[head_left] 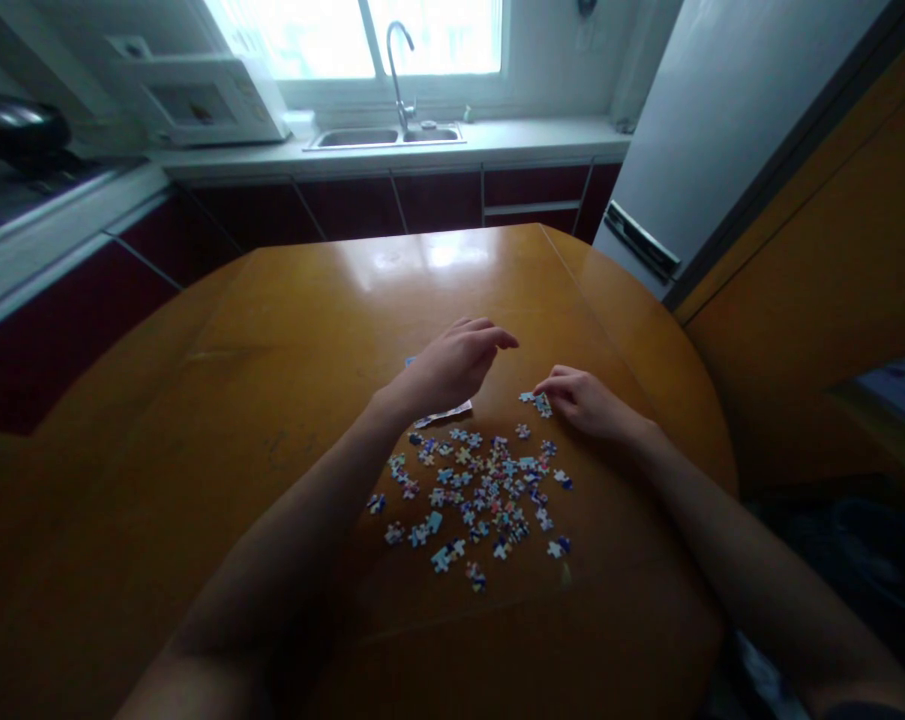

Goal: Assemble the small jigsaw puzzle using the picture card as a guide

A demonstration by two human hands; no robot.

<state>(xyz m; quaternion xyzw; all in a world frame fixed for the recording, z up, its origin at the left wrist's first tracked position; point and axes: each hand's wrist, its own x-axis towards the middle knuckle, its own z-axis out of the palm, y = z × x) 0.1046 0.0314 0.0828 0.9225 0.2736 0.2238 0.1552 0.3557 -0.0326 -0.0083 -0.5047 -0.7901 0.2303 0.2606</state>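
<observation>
At the centre of the frame in the head view, the left hand [459, 362] hangs over a printed sheet [452, 413] on the wooden table [309, 310], its fingers loosely bent; their undersides are hidden, so I cannot tell whether they grasp anything. Just right of centre, the right hand [587, 405] has curled fingertips touching a small cluster of pieces [544, 408]; whether they pinch one or merely press is too small to make out. The loose puzzle pieces [493, 490] lie scattered below both hands, in the lower middle of the frame. A dragging left forearm could sweep the leftmost ones aside, and a sideways push from the right fingertips could break up or turn the cluster. The sheet could slide if the left wrist catches it. No container holds the pieces. At upper centre, the two-basin sink [383, 147] shows no readable contents; at upper left, the inside of the microwave [264, 92] is unclear.
</observation>
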